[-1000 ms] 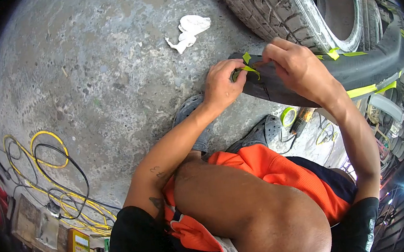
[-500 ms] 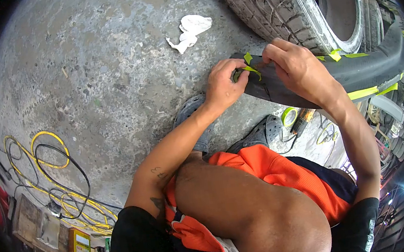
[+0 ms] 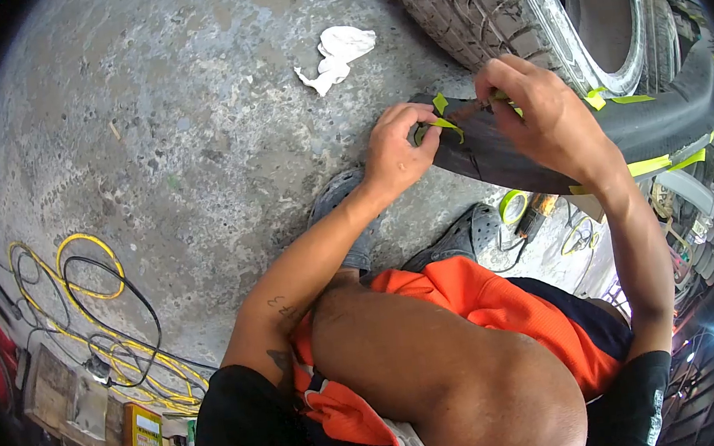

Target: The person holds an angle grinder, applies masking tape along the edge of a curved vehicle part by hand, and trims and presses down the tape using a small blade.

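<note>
Left hand (image 3: pixel 401 146): at the near end of a dark curved panel (image 3: pixel 648 122), thumb and forefinger bent toward each other, a small gap showing between them farther back; fingertips at 1 yellow-green tape strip (image 3: pixel 450 126). Cannot tell whether they pinch the strip or only press it. Right hand (image 3: pixel 540 111): raised just over the panel, fingers curled well in toward the thumb. Something small may be at the fingertips; cannot tell what, or how firmly it is gripped.

Panel: runs from the left hand under the right hand and curves away at the far right, below and beside a worn tyre (image 3: pixel 487 8). Several more bits of the same tape sit along both its edges.

Floor: crumpled white cloth (image 3: pixel 342 52) well apart from the hands; tape roll (image 3: pixel 503 206) near 1 dark shoe (image 3: pixel 465 234), beside an orange-and-black tool (image 3: pixel 535 219). Yellow cable (image 3: pixel 75 236) coiled at far left, near a yellow container (image 3: pixel 143 434)
</note>
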A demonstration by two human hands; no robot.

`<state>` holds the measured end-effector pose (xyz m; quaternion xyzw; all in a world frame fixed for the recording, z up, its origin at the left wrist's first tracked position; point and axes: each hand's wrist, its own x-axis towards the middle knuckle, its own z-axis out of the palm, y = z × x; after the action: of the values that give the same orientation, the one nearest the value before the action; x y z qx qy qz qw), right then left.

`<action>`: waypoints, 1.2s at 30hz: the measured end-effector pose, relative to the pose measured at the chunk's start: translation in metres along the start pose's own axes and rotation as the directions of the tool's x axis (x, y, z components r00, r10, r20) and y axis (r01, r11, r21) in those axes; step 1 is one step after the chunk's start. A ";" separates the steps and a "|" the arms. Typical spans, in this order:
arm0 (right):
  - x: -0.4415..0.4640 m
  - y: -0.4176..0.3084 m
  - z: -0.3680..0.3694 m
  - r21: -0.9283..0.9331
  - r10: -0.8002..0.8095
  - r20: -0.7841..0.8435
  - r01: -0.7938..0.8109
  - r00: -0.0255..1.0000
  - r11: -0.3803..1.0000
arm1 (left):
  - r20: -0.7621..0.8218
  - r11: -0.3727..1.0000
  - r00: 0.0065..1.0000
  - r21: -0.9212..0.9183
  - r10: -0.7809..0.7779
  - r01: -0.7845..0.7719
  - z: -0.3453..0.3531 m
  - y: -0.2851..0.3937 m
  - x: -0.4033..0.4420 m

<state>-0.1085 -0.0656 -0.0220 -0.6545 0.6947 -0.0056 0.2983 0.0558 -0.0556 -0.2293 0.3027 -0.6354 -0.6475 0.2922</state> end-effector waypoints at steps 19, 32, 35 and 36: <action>0.014 0.002 0.007 0.074 0.360 -0.015 -0.358 0.933 0.931 | 0.009 0.997 0.999 0.056 0.049 -0.049 -0.001 -0.002 0.000; 0.016 0.010 0.015 0.053 0.350 -0.027 -0.348 0.936 0.936 | 0.011 0.998 0.999 0.052 0.046 -0.046 -0.001 -0.002 0.000; 0.017 0.009 0.013 0.036 0.346 -0.039 -0.345 0.937 0.938 | 0.012 0.997 0.999 0.054 0.048 -0.048 -0.001 -0.003 0.000; 0.017 0.010 0.014 0.039 0.329 -0.047 -0.327 0.943 0.944 | 0.012 0.997 0.999 0.053 0.048 -0.048 -0.001 -0.003 0.000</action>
<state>-0.1114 -0.0740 -0.0442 -0.5247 0.8014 0.0164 0.2867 0.0564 -0.0557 -0.2324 0.2914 -0.6612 -0.6247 0.2960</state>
